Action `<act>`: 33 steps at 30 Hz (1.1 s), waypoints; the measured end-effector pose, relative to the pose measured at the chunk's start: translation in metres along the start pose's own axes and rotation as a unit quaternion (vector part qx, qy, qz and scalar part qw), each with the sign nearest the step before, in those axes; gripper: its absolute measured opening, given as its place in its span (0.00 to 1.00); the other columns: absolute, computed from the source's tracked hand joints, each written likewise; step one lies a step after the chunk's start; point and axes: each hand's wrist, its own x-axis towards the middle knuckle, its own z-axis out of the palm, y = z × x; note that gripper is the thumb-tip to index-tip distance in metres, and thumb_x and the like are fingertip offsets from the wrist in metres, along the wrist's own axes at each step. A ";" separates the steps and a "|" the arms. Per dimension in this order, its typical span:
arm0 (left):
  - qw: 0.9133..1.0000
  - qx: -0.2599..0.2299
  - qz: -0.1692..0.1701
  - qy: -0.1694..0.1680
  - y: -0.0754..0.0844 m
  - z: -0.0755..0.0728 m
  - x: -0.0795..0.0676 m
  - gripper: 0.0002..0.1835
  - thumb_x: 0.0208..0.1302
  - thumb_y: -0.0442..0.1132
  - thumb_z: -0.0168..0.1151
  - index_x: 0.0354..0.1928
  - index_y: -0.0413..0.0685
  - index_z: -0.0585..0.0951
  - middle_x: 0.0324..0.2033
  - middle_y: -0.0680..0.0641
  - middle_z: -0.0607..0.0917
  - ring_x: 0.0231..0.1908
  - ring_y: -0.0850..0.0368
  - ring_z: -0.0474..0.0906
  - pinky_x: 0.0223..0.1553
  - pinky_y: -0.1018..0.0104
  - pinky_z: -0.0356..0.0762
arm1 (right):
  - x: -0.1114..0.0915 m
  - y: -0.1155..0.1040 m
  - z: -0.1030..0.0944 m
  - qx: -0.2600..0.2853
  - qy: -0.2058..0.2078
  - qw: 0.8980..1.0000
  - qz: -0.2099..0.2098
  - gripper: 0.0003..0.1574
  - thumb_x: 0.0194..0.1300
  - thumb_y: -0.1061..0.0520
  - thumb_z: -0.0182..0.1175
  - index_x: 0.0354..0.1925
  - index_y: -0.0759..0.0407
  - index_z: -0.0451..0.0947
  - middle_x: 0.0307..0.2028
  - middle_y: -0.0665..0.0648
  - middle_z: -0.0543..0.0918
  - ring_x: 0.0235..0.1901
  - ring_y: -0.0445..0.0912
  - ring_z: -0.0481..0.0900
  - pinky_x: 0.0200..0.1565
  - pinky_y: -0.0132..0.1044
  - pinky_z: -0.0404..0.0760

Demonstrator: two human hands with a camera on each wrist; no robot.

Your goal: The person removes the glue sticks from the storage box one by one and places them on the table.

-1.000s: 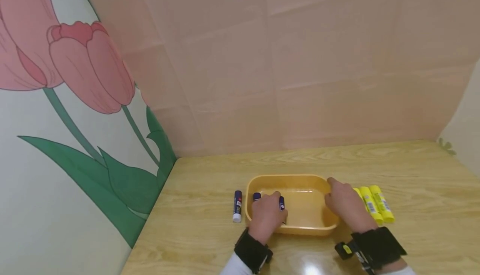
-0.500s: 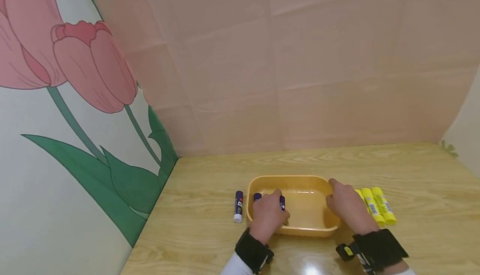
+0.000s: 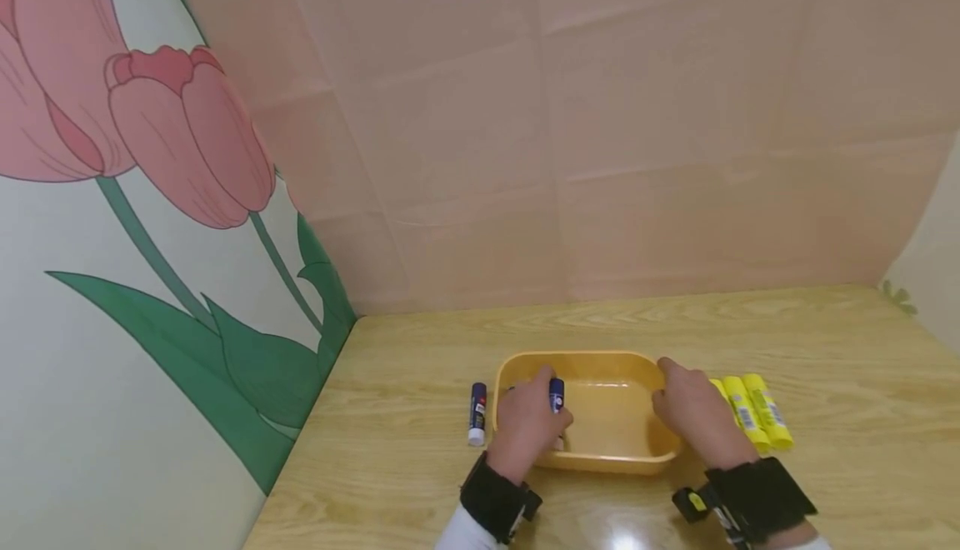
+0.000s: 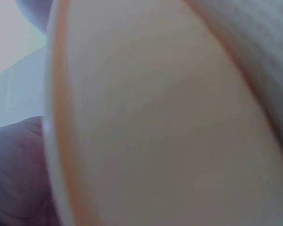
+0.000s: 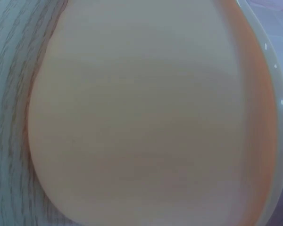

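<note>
A yellow-orange plastic tray [image 3: 603,417] sits on the table. Inside its left end, my left hand [image 3: 527,421] holds a navy glue stick [image 3: 557,396] with a pale lower end, between thumb and fingers. Another dark glue stick in the tray is nearly hidden behind that hand. My right hand [image 3: 696,410] grips the tray's right rim. In the left wrist view the tray's outer wall [image 4: 165,117] covers most of the picture, with part of the left hand [image 4: 19,174] beyond the rim. The right wrist view is mostly filled by the tray's wall [image 5: 137,117].
One navy glue stick with a white end [image 3: 477,414] stands apart, left of the tray. Several yellow glue sticks [image 3: 767,411] lie side by side to its right, partly behind the right hand. The wooden table [image 3: 390,450] meets a pinkish covered wall [image 3: 465,200] at the back.
My left hand has shifted slightly left and away from me, and the navy glue stick has moved with it. The right hand keeps its grip on the rim.
</note>
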 end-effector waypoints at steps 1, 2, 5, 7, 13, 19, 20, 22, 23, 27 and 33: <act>1.000 -0.009 0.000 0.001 -0.001 -0.003 0.000 0.30 0.58 0.48 0.72 0.62 0.56 0.75 0.39 0.50 0.84 0.31 0.58 0.75 0.35 0.61 0.76 | 0.000 0.000 0.000 0.001 -0.001 1.000 0.002 0.32 0.65 0.64 0.53 0.63 0.80 0.61 0.45 0.78 0.77 0.31 0.55 0.75 0.31 0.43 0.76; 1.000 -0.016 0.000 0.002 -0.002 -0.006 -0.001 0.30 0.58 0.47 0.72 0.63 0.56 0.75 0.39 0.50 0.84 0.31 0.58 0.75 0.34 0.63 0.75 | 0.000 -0.001 -0.001 0.002 -0.004 1.000 0.006 0.33 0.65 0.64 0.53 0.64 0.80 0.60 0.46 0.78 0.77 0.32 0.55 0.75 0.31 0.43 0.76; 1.000 -0.024 0.003 0.009 -0.005 -0.016 -0.001 0.30 0.58 0.46 0.71 0.62 0.55 0.75 0.40 0.51 0.85 0.30 0.59 0.75 0.32 0.64 0.75 | 0.001 -0.001 -0.001 0.001 -0.006 1.000 0.011 0.33 0.65 0.64 0.53 0.64 0.80 0.60 0.47 0.79 0.76 0.32 0.54 0.75 0.31 0.42 0.76; 1.000 -0.027 -0.001 0.012 -0.008 -0.023 0.000 0.29 0.58 0.46 0.71 0.62 0.56 0.74 0.41 0.50 0.85 0.31 0.59 0.76 0.31 0.64 0.76 | 0.001 -0.001 -0.001 0.002 -0.009 1.000 0.014 0.34 0.65 0.64 0.53 0.65 0.80 0.59 0.48 0.80 0.76 0.32 0.55 0.75 0.31 0.42 0.76; 0.999 -0.043 -0.013 0.010 -0.019 -0.040 0.001 0.28 0.60 0.44 0.70 0.62 0.56 0.73 0.39 0.46 0.85 0.28 0.58 0.78 0.24 0.65 0.75 | 0.002 -0.001 -0.001 0.002 -0.007 1.000 0.010 0.33 0.65 0.64 0.54 0.64 0.80 0.60 0.46 0.79 0.76 0.31 0.55 0.75 0.31 0.43 0.75; 0.997 -0.067 -0.041 0.008 -0.028 -0.056 -0.001 0.27 0.61 0.44 0.70 0.62 0.54 0.73 0.42 0.43 0.85 0.31 0.55 0.79 0.28 0.62 0.79 | 0.000 -0.001 0.000 0.004 -0.011 1.000 0.013 0.33 0.65 0.64 0.53 0.64 0.80 0.60 0.45 0.78 0.77 0.31 0.54 0.75 0.30 0.41 0.75; 0.997 -0.065 -0.044 0.008 -0.029 -0.059 -0.002 0.27 0.61 0.44 0.70 0.62 0.54 0.73 0.42 0.43 0.85 0.31 0.55 0.79 0.29 0.62 0.79 | 0.000 -0.001 0.000 0.004 -0.013 1.000 0.014 0.33 0.65 0.64 0.53 0.64 0.80 0.60 0.45 0.78 0.77 0.31 0.54 0.75 0.30 0.41 0.75; 0.997 -0.060 -0.047 0.011 -0.033 -0.064 -0.003 0.27 0.61 0.44 0.70 0.61 0.54 0.73 0.43 0.44 0.85 0.32 0.54 0.78 0.29 0.62 0.78 | 0.001 0.000 0.000 0.003 -0.015 1.000 0.017 0.33 0.65 0.64 0.53 0.64 0.80 0.60 0.47 0.79 0.76 0.31 0.54 0.75 0.30 0.42 0.75; 0.997 -0.057 -0.049 0.012 -0.034 -0.066 -0.004 0.27 0.61 0.44 0.70 0.61 0.54 0.73 0.43 0.44 0.85 0.31 0.54 0.78 0.29 0.62 0.77 | 0.001 0.000 0.001 0.003 -0.015 1.000 0.018 0.33 0.65 0.64 0.53 0.64 0.80 0.60 0.47 0.80 0.76 0.31 0.54 0.75 0.30 0.42 0.76; 0.997 -0.054 -0.062 0.012 -0.040 -0.073 -0.005 0.27 0.62 0.44 0.69 0.62 0.54 0.72 0.42 0.43 0.84 0.31 0.54 0.77 0.26 0.64 0.75 | 0.001 0.000 0.001 0.004 -0.012 1.000 0.015 0.33 0.65 0.64 0.53 0.64 0.80 0.60 0.47 0.80 0.76 0.32 0.55 0.75 0.31 0.42 0.76; 0.996 -0.058 -0.071 0.007 -0.049 -0.082 -0.006 0.27 0.62 0.43 0.68 0.62 0.53 0.72 0.40 0.44 0.83 0.30 0.52 0.76 0.27 0.63 0.74 | 0.000 0.000 0.000 0.004 -0.003 1.000 0.003 0.32 0.64 0.65 0.53 0.63 0.80 0.61 0.45 0.79 0.77 0.31 0.54 0.75 0.29 0.42 0.75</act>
